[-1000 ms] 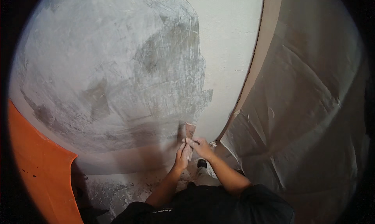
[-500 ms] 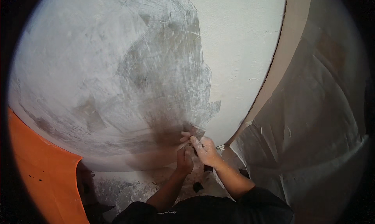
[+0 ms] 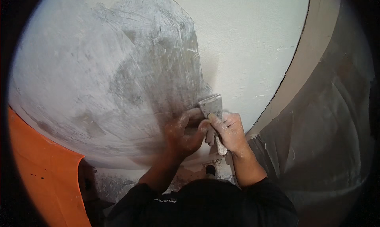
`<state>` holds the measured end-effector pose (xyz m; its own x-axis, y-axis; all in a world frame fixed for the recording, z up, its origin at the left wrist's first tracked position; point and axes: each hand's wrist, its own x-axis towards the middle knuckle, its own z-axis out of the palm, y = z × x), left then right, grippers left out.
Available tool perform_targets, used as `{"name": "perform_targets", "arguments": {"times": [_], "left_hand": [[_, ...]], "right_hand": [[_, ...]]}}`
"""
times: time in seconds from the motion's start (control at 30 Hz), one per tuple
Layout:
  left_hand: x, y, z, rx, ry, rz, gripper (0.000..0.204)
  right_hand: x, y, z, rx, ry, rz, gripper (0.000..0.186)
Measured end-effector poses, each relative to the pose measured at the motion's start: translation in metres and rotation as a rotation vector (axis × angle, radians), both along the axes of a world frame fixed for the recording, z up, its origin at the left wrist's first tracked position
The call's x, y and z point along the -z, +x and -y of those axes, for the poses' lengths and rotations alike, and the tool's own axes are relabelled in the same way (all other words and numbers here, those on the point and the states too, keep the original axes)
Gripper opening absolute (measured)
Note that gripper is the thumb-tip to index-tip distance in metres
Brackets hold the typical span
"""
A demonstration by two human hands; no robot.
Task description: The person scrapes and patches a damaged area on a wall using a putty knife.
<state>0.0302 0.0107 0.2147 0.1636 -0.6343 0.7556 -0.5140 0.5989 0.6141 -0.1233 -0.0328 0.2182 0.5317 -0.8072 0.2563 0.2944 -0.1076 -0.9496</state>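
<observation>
My right hand is closed round a putty knife, its thumb pressed near the base of the blade. The putty knife has a flat grey metal blade pointing up and a whitish, speckled handle sticking out below the fingers. Curved beside the knife is my left hand, its thumb and fingers apart and its fingertips close to the blade's left side; whether they touch it is unclear. Whitish dust marks both hands. Behind them stands a wall with a scraped-looking grey patch left of the knife.
An orange sheet hangs at the left. Crumpled dark sheeting covers the right side, beside a beige strip and a dark ragged crack. Below the wall, the floor is spotted with white material.
Both hands have risen, the right also moving rightward with the putty knife. The knife now shows plainly, blade upward. My left hand has spread from a closed shape, and the view has shifted slightly.
</observation>
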Motion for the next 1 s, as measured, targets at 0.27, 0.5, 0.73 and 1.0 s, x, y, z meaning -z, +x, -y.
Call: {"name": "perform_targets", "arguments": {"times": [0.27,0.5,0.73,1.0], "left_hand": [[-0.012,0.003,0.017,-0.011,0.123,-0.120,0.012],[-0.016,0.005,0.019,-0.128,0.132,-0.030,0.012],[-0.007,0.008,0.022,-0.155,0.018,0.028,0.009],[-0.016,0.007,0.021,-0.059,0.018,-0.058,0.010]], "right_hand": [[0.017,0.018,0.006,-0.020,0.151,0.035,0.048],[0.023,0.023,0.014,0.065,-0.113,0.067,0.040],[0.043,0.031,0.019,0.134,-0.228,0.076,0.035],[0.010,0.021,0.024,0.160,-0.373,-0.033,0.032]]}}
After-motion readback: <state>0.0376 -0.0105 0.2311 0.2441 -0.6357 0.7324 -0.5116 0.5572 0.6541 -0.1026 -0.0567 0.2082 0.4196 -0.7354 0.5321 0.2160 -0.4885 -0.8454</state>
